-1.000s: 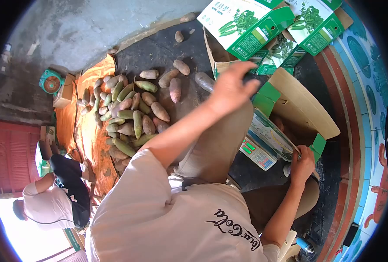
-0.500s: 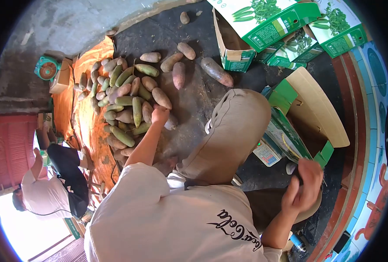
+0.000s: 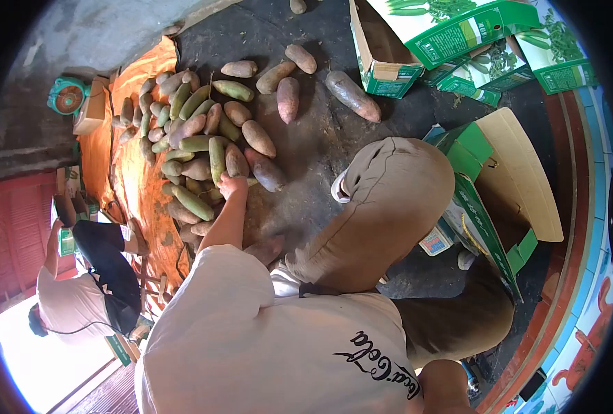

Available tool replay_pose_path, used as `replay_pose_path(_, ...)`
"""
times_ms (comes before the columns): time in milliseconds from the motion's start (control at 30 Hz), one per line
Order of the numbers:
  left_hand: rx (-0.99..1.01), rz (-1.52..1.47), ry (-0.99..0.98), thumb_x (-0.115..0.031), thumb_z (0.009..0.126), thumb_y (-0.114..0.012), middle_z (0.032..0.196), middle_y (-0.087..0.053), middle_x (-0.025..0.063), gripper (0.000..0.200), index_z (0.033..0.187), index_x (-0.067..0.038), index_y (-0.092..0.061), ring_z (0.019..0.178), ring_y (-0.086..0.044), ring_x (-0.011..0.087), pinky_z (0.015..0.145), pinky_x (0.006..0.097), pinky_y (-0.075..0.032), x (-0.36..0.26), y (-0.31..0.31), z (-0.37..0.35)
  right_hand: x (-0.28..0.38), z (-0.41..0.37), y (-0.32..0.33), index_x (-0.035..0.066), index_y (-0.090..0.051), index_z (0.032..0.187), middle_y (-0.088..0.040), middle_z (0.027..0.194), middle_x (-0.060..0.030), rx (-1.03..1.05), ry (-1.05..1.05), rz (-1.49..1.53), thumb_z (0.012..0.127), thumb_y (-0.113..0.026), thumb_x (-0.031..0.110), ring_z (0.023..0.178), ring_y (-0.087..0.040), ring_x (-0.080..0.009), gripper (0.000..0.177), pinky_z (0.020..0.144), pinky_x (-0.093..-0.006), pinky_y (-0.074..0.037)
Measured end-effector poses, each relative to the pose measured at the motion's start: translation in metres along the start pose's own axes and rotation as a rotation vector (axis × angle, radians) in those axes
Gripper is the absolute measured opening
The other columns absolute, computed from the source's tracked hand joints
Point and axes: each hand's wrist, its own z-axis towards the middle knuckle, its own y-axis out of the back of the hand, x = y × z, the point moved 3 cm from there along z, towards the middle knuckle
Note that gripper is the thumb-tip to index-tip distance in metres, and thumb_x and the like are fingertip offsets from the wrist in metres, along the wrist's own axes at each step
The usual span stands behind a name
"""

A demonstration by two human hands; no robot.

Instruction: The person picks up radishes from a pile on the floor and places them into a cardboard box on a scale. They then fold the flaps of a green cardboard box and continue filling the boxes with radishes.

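Note:
My left hand [image 3: 233,185] reaches into a heap of long gourds on the floor, its fingers closed at the near end of a brown gourd [image 3: 236,162]. Right beside it lies a slim green gourd [image 3: 217,159]. A larger brown gourd [image 3: 258,138] and a dark purplish-brown gourd [image 3: 266,170] rest to the right of the hand. My right hand is out of sight; only part of the bent right arm [image 3: 444,386] shows at the bottom edge.
An open green carton [image 3: 486,224] stands right of my knee, beside a scale keypad [image 3: 435,241]. More printed cartons [image 3: 465,41] stack at upper right. A large dark gourd [image 3: 353,96] lies apart. Another person [image 3: 79,297] is at left, near a green fan-like device [image 3: 68,95].
My left hand has shifted left and toward me, from the larger brown gourd to another one. My right hand has dropped from beside the open carton out of view. The view has shifted slightly.

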Motion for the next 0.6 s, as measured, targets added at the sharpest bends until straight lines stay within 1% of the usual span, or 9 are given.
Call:
replay_pose_path(33, 0.002, -0.026, 0.027, -0.022, 0.075, -0.059, 0.132, -0.041, 0.0201, 0.059, 0.131, -0.011, -0.042, 0.122, -0.043, 0.0371, 0.102, 0.0417, -0.037, 0.004, -0.004, 0.007, -0.014, 0.006, -0.011, 0.001, -0.058, 0.104, -0.060, 0.095, -0.0167, 0.008, -0.046, -0.019, 0.078, -0.055, 0.015, 0.085, -0.057, -0.0347, 0.030, 0.080, -0.0496, -0.044)
replay_pose_path(67, 0.005, -0.028, 0.021, -0.027, 0.074, -0.062, 0.133, -0.041, 0.0202, 0.066, 0.134, -0.012, -0.039, 0.123, -0.043, 0.0357, 0.103, 0.0412, -0.038, 0.010, -0.011, 0.017, -0.029, 0.011, -0.022, 0.001, -0.058, 0.104, -0.060, 0.095, -0.0167, 0.020, -0.089, -0.040, 0.079, -0.055, 0.015, 0.085, -0.057, -0.0346, 0.030, 0.080, -0.0496, -0.044)
replay_pose_path(167, 0.065, -0.068, 0.059, -0.030, 0.072, -0.065, 0.132, -0.044, 0.0202, 0.073, 0.137, -0.013, -0.037, 0.121, -0.046, 0.0346, 0.100, 0.0415, -0.040, 0.015, -0.020, 0.029, -0.076, 0.025, -0.053, 0.000, -0.058, 0.104, -0.060, 0.095, -0.0167, 0.054, -0.205, -0.099, 0.079, -0.054, 0.016, 0.084, -0.057, -0.0344, 0.029, 0.079, -0.0496, -0.044)
replay_pose_path(200, 0.095, -0.124, 0.088, -0.032, 0.069, -0.069, 0.131, -0.046, 0.0212, 0.080, 0.138, -0.012, -0.034, 0.118, -0.049, 0.0356, 0.098, 0.0426, -0.043, 0.018, -0.026, 0.036, -0.091, 0.029, -0.062, 0.000, -0.058, 0.104, -0.060, 0.095, -0.0167, 0.064, -0.234, -0.115, 0.080, -0.054, 0.016, 0.084, -0.057, -0.0344, 0.029, 0.079, -0.0496, -0.044)
replay_pose_path(300, 0.154, -0.226, 0.073, -0.030, 0.069, -0.071, 0.132, -0.046, 0.0203, 0.081, 0.139, -0.011, -0.034, 0.119, -0.049, 0.0345, 0.098, 0.0413, -0.042, 0.021, -0.032, 0.042, -0.131, 0.041, -0.085, 0.000, -0.058, 0.103, -0.060, 0.095, -0.0167, 0.085, -0.297, -0.153, 0.080, -0.054, 0.017, 0.084, -0.057, -0.0342, 0.029, 0.079, -0.0497, -0.044)
replay_pose_path(400, 0.192, -0.372, 0.180, -0.028, 0.070, -0.073, 0.132, -0.048, 0.0178, 0.081, 0.138, -0.010, -0.034, 0.119, -0.049, 0.0325, 0.097, 0.0397, -0.042, 0.022, -0.037, 0.043, -0.169, 0.054, -0.105, 0.000, -0.058, 0.103, -0.060, 0.094, -0.0167, 0.100, -0.349, -0.193, 0.081, -0.053, 0.017, 0.084, -0.057, -0.0341, 0.028, 0.079, -0.0497, -0.044)
replay_pose_path(500, 0.239, -0.431, 0.274, -0.026, 0.071, -0.075, 0.131, -0.050, 0.0154, 0.082, 0.139, -0.008, -0.033, 0.116, -0.052, 0.0311, 0.095, 0.0393, -0.044, 0.026, -0.047, 0.053, -0.198, 0.063, -0.122, 0.000, -0.058, 0.103, -0.060, 0.094, -0.0167, 0.116, -0.383, -0.222, 0.081, -0.053, 0.018, 0.083, -0.057, -0.0339, 0.028, 0.079, -0.0497, -0.044)
replay_pose_path(533, 0.183, -0.422, 0.265, -0.027, 0.071, -0.076, 0.128, -0.052, 0.0149, 0.080, 0.137, -0.006, -0.036, 0.112, -0.054, 0.0308, 0.093, 0.0403, -0.045, 0.026, -0.049, 0.055, -0.207, 0.067, -0.126, 0.000, -0.058, 0.103, -0.060, 0.094, -0.0167, 0.118, -0.388, -0.233, 0.082, -0.053, 0.018, 0.083, -0.057, -0.0339, 0.028, 0.079, -0.0497, -0.044)
replay_pose_path(600, 0.203, -0.478, 0.279, -0.029, 0.070, -0.077, 0.125, -0.055, 0.0147, 0.076, 0.133, -0.004, -0.042, 0.110, -0.056, 0.0301, 0.091, 0.0403, -0.047, 0.026, -0.049, 0.056, -0.221, 0.076, -0.134, 0.000, -0.058, 0.102, -0.060, 0.094, -0.0168, 0.134, -0.406, -0.253, 0.082, -0.052, 0.018, 0.083, -0.057, -0.0338, 0.028, 0.079, -0.0498, -0.044)
